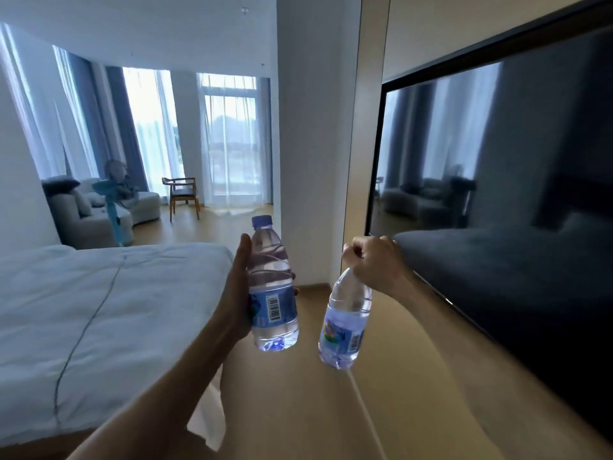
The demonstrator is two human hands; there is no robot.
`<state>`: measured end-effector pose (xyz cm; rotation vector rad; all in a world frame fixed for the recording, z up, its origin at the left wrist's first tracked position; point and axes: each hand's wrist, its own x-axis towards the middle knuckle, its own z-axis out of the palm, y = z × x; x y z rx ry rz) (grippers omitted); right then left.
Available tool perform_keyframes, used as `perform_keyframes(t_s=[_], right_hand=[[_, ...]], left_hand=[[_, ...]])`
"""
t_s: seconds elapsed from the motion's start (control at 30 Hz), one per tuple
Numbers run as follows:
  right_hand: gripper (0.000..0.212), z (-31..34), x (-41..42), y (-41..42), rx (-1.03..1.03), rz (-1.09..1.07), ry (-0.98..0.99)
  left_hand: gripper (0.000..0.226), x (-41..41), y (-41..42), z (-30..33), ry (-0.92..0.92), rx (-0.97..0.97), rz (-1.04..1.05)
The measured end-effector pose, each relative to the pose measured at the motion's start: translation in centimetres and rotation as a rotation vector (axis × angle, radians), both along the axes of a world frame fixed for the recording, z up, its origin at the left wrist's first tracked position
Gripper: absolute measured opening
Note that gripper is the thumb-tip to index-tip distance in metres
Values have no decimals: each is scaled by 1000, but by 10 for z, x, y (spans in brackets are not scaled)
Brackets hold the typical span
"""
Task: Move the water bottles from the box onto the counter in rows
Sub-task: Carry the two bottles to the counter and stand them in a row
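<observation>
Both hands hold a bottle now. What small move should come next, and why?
Probably carry both on toward the counter. The left hand grips one bottle upright, the right hand holds the other bottle by its top, and neither rests on anything. No counter is in view.

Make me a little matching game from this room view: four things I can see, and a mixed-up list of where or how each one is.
Things:
1. bottle in the left hand
2. bottle in the right hand
3. wooden chair
4. fan

States:
A. stands by the window
B. held upright round the middle
C. beside the grey sofa
D. hangs tilted, gripped at the neck

Pairs: 1-B, 2-D, 3-A, 4-C
</observation>
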<state>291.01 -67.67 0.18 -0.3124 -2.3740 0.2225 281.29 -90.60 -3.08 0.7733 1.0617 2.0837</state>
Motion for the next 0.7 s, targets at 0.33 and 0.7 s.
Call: perform_keyframes(t_s=[0.33,0.7], right_hand=[[36,44,-201,75,26,215,-106],[35,41,-433,115,-12,298,-129]], left_hand=[[61,-174,72,28,31,26,300],[58,-400,110,27,77,1,428]])
